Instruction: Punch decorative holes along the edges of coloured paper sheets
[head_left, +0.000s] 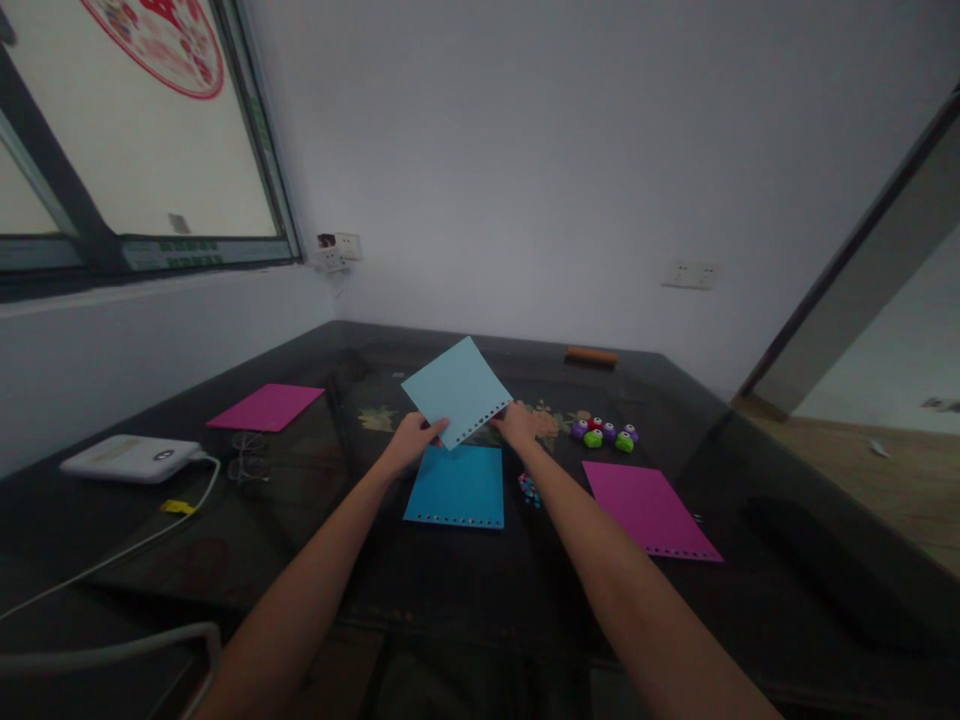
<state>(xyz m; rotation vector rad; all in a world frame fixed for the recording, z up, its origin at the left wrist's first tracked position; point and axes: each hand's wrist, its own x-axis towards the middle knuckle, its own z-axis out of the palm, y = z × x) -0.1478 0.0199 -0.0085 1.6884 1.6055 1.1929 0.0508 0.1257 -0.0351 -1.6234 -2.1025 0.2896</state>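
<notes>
Here, one pale sheet (456, 388), two hands (517, 424) holding it

Dark table (450, 580) carries: blue punched sheet (457, 485), flat; magenta sheets (649, 500) either side; white cabled device (127, 458); small toys (604, 433); brown cylinder (591, 356).

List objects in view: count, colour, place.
Table: 1, black, foreground
Held punched sheet: 1, pale blue, above centre
Lower punched sheet: 1, blue, table centre
Flat sheets: 2, magenta, table left and right
Small toys: about six, purple/green/red, table right
Tiny pieces: cluster, mixed colours, centre-right
Cylinder: 1, brown, table rear
Likely power bank: 1, white, table left
Cable: 1, white, left
Tag: 1, yellow, by cable
Coiled wire: 1, pale, left
Flat object: 1, black, far right
Curved bar: 1, pale, lower left
Sockets: several, white, back wall
Round decoration: 1, red, on window
Left hand: 1, bare, on held sheet
Right hand: 1, bare, on held sheet
</notes>
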